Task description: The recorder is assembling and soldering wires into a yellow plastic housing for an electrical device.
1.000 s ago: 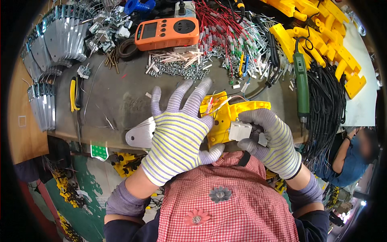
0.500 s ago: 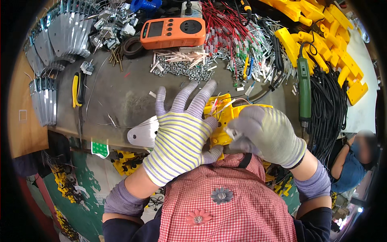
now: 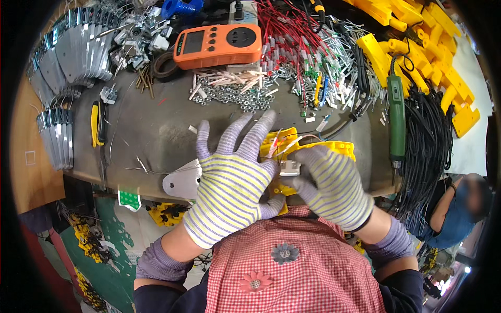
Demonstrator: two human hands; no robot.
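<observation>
A yellow plastic housing (image 3: 339, 149) lies in front of me with thin wires and white sleeves across its hollow. In its middle sits a small metal-and-white block (image 3: 289, 167). My left hand (image 3: 227, 182), in a striped glove, lies palm down with fingers spread. Its index finger and thumb rest at the housing's left edge. Partly under that hand is a flat grey metal plate (image 3: 180, 182) with a hole at its rounded end. My right hand (image 3: 334, 188), also gloved, is over the housing's right part, thumb and index finger apart on either side of the block's right end.
An orange meter (image 3: 219, 47) stands at the back, behind piled nuts (image 3: 235, 95) and red-wired parts (image 3: 284, 41). A green electric screwdriver (image 3: 396, 120), black cables (image 3: 425, 135) and yellow housings (image 3: 438, 57) are rightward. Yellow-handled cutters (image 3: 97, 125) and metal plates (image 3: 78, 47) lie leftward. A person (image 3: 454, 208) sits far right.
My right hand has come down and slightly left, its fingers parting. The block, earlier at its fingertips, now sits in the housing. My left hand has shifted only a little.
</observation>
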